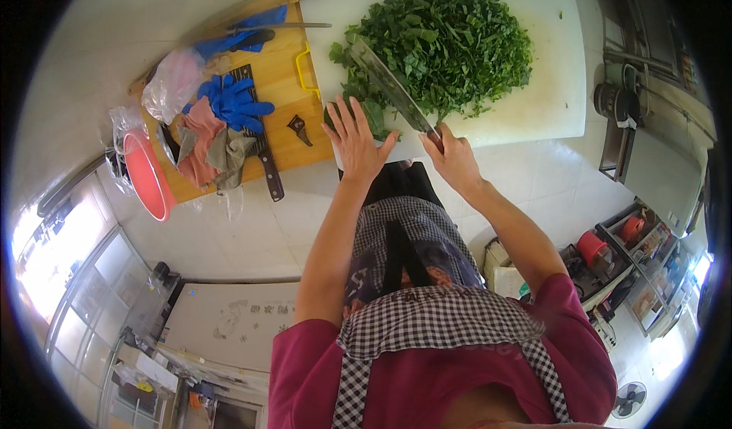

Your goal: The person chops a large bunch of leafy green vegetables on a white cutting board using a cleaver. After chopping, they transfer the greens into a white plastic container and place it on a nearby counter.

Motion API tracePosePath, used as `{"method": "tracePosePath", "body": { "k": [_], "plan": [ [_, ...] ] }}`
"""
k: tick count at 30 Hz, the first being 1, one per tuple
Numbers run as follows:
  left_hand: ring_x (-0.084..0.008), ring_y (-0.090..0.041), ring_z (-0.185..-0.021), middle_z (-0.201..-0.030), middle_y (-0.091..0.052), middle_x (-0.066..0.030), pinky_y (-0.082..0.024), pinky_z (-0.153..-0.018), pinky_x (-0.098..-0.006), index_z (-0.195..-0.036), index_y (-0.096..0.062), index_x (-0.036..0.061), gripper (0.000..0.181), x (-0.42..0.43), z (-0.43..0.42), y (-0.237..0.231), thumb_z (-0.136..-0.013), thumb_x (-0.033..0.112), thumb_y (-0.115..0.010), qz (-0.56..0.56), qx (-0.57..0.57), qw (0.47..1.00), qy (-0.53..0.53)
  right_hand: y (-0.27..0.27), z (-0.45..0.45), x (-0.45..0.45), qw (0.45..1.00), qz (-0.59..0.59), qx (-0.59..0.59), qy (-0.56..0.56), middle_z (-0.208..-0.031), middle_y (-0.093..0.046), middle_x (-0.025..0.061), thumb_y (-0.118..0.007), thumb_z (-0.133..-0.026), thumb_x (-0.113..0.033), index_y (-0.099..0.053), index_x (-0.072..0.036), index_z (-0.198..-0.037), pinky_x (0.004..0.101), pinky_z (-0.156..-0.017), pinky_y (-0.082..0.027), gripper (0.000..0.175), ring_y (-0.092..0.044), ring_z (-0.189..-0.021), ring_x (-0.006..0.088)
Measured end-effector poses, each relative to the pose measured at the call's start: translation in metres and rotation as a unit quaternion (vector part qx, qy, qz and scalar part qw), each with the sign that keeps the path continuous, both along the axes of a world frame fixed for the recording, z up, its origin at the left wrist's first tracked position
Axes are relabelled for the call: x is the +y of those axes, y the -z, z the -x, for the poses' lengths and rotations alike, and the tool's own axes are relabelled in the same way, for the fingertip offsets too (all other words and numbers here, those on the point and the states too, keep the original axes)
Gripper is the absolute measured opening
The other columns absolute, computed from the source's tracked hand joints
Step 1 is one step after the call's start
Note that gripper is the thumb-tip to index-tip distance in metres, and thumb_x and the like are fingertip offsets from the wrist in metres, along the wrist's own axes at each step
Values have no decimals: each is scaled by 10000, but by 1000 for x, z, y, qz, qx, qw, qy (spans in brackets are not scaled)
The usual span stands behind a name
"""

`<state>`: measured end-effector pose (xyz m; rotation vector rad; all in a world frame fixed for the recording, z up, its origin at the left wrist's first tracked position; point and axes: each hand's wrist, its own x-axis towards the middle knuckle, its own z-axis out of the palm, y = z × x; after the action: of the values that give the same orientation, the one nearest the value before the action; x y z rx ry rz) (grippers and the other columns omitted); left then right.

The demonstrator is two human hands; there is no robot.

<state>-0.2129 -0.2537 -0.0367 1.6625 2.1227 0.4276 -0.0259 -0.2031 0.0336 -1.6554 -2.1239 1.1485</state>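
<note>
A heap of chopped leafy greens [452, 46] covers much of a white cutting board [555, 86] in front of me. My right hand [454, 160] is shut around the handle of a broad-bladed knife [394, 88]. The blade slants up and left along the heap's left side, with bits of green stuck to it. Flat over uncut leaves [374, 117] at the board's near left edge lies my left hand [360, 140], its fingers spread and pointing away from me. Part of those leaves is hidden beneath it.
Left of the board, a wooden table [286, 80] holds a blue glove [234, 103], cloths [206, 143], a dark-handled knife [270, 171], a sharpening steel [286, 26] and a black peeler-like tool [299, 130]. A pink basin [148, 174] stands at its left edge. The yellow handle [303, 71] adjoins the board.
</note>
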Motion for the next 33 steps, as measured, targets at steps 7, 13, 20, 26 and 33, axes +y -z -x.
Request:
{"method": "tracePosePath", "body": {
  "k": [7, 13, 20, 26, 33],
  "plan": [
    [-422, -194, -1412, -1500, -237, -256, -194, -1139, -548, -1468, -217, -64, 833, 2, 8, 20, -895, 376, -632, -66, -16, 995, -71, 0, -2, -24, 998, 15, -45, -52, -608, -625, 154, -586, -949, -288, -498, -13, -880, 444, -493, -511, 297, -629, -541, 379],
    [-379, -381, -1301, -1383, -390, -216, -278, -1117, -514, -1435, -332, -6, 627, 0, 5, 28, -927, 244, -601, -67, 10, 996, -59, 34, 13, 4, 996, -11, -56, -69, -549, -592, 166, -598, -944, -326, -530, 14, -916, 410, -444, -509, 348, -622, -489, 340],
    [-443, -267, -1372, -1487, -263, -260, -242, -1117, -558, -1455, -286, -8, 725, -19, -4, 19, -905, 318, -629, -74, -69, 995, 27, 0, -3, -2, 1000, 4, -20, 6, -606, -609, 168, -646, -918, -232, -510, 6, -881, 424, -465, -478, 277, -614, -530, 381],
    [-455, -114, -1439, -1577, -51, -245, -149, -1142, -583, -1512, -110, -10, 921, 18, 4, 24, -868, 328, -674, 6, 43, 993, 110, -8, -15, -14, 998, -2, -24, 56, -620, -609, 183, -647, -921, -235, -510, -1, -882, 428, -476, -468, 273, -613, -550, 392],
    [-468, -95, -1433, -1567, -44, -261, -159, -1146, -572, -1506, -114, -11, 876, 72, 25, 14, -869, 230, -665, -106, -90, 989, 60, -15, -18, -27, 996, 10, -57, 67, -606, -600, 173, -644, -923, -244, -513, -8, -877, 428, -490, -471, 274, -608, -535, 383]
  ]
}}
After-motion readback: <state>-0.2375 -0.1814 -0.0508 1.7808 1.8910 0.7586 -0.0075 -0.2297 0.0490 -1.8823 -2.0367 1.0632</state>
